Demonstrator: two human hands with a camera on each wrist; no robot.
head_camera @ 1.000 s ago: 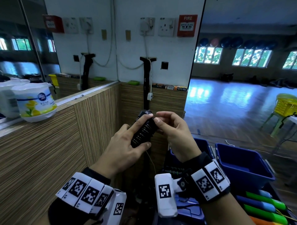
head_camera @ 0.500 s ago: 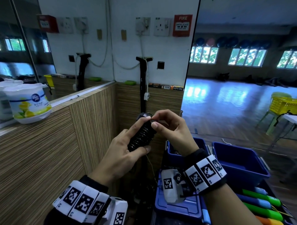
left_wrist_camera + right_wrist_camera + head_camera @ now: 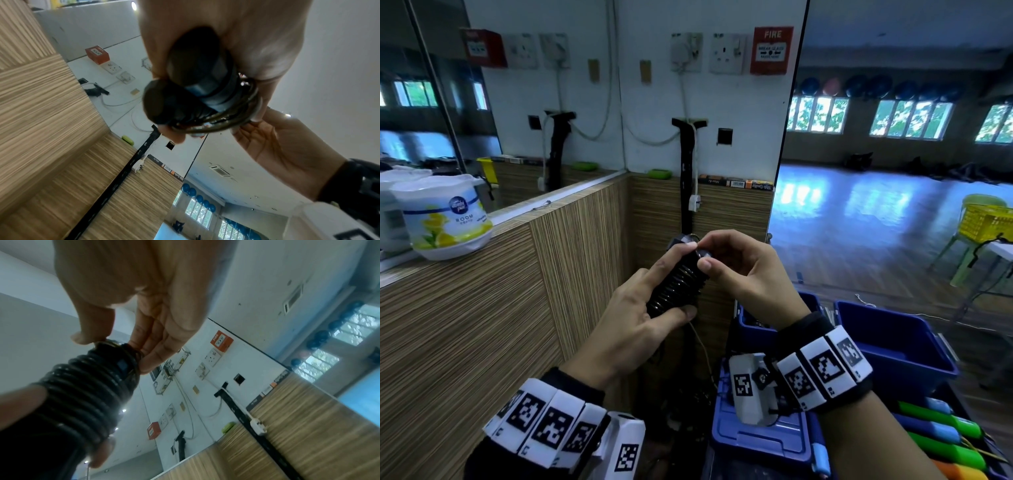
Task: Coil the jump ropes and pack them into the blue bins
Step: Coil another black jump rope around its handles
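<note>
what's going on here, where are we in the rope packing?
A person is mid-coil. The left hand grips a pair of black jump rope handles with the cord wound round them in tight turns. The right hand pinches the cord at the top end of the bundle. A loose tail hangs below. The blue bins sit lower right; this rope isn't packed yet.

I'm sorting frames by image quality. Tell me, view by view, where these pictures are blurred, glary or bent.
Head view: dim and bluish, window glare on the mirrored floor, straight edges bowed, the rope coil fairly sharp. Left wrist view: the left hand fills the top, soft and out of focus; the wood panel streaks. Right wrist view: the right hand is soft, the near coil dark.
</note>
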